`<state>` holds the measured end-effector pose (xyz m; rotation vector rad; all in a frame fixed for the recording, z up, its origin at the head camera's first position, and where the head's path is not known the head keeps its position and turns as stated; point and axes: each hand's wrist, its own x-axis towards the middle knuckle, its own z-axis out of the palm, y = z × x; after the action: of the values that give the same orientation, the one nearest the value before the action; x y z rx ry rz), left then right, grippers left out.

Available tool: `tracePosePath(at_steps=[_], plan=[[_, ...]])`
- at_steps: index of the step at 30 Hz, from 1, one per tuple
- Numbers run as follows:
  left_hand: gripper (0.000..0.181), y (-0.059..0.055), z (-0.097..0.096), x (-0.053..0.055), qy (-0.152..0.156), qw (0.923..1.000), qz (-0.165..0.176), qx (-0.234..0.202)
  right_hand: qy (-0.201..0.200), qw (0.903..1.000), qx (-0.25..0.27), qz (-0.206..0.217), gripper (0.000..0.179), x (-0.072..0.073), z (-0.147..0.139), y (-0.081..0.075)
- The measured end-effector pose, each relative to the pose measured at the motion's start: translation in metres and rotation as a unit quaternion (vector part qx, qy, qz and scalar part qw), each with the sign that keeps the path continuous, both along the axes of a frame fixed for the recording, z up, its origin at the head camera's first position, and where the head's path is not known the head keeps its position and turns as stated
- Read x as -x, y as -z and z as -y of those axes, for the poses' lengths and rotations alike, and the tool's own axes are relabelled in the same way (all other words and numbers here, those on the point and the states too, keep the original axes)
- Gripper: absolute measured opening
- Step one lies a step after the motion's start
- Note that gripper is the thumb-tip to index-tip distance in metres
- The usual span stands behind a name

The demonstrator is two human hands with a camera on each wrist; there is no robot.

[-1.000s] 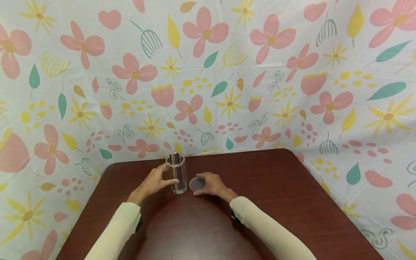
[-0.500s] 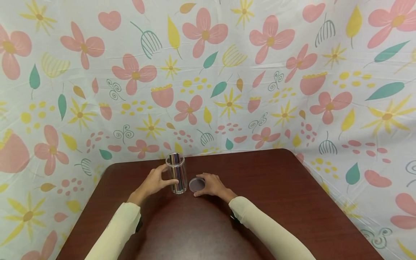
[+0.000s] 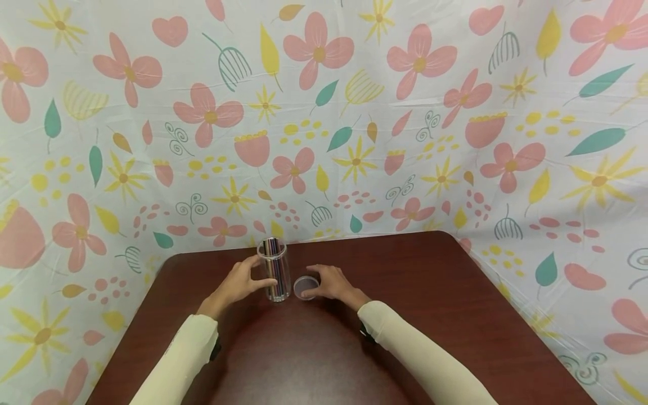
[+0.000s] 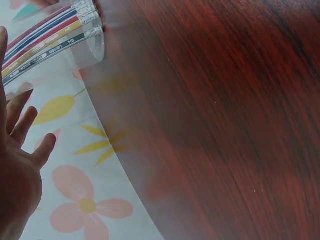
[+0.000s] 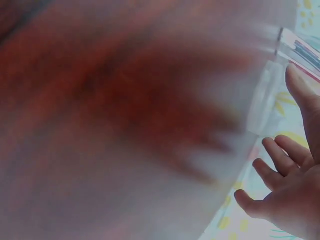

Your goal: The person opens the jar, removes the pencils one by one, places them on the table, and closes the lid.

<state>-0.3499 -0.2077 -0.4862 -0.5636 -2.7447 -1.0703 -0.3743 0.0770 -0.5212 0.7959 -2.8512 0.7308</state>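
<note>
A tall clear jar [image 3: 283, 275] stands upright on the table with several coloured pencils [image 4: 55, 37] inside, their eraser ends down. My left hand [image 3: 239, 285] holds the jar from the left, thumb across the front and fingers behind; in the left wrist view the lower fingers are spread. Just right of the jar a round clear lid [image 3: 302, 285] lies flat on the table. Over its right side is my right hand [image 3: 334, 283], the thumb overlapping the lid in the head view. The right wrist view shows the fingers [image 5: 272, 175] spread apart beside the lid's edge.
The dark reddish-brown wooden table [image 3: 304, 360] has rounded far corners. Behind it and at both sides hangs a white sheet [image 3: 324, 163] printed with flowers and leaves. Light sleeves [image 3: 177, 360] cover both forearms.
My right hand has loosened from the lid, its fingers and thumb spreading wider, and the lid now lies flat. The left hand and the jar stay in place.
</note>
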Motion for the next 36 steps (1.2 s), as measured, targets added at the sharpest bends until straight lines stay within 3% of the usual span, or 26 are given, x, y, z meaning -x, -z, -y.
tracePosePath(at_steps=[9, 17, 25, 36], plan=[[0.073, 0.0, 0.0, 0.001, 0.011, 0.9999, -0.005, 0.0, 0.002, 0.9981, 0.057, -0.021, 0.069, 0.01, 0.001, -0.027], [0.075, -0.001, -0.001, 0.0, 0.003, 1.0, 0.004, 0.005, 0.002, 0.9973, 0.062, -0.039, 0.065, 0.014, 0.004, -0.045], [0.074, -0.004, 0.002, 0.0, 0.018, 0.9997, -0.013, -0.005, -0.001, 0.9952, 0.07, -0.068, 0.059, 0.013, 0.009, -0.064], [0.073, -0.004, 0.0, -0.001, 0.011, 0.9999, 0.001, 0.007, -0.006, 0.9919, 0.084, -0.095, 0.052, 0.014, 0.016, -0.082]])
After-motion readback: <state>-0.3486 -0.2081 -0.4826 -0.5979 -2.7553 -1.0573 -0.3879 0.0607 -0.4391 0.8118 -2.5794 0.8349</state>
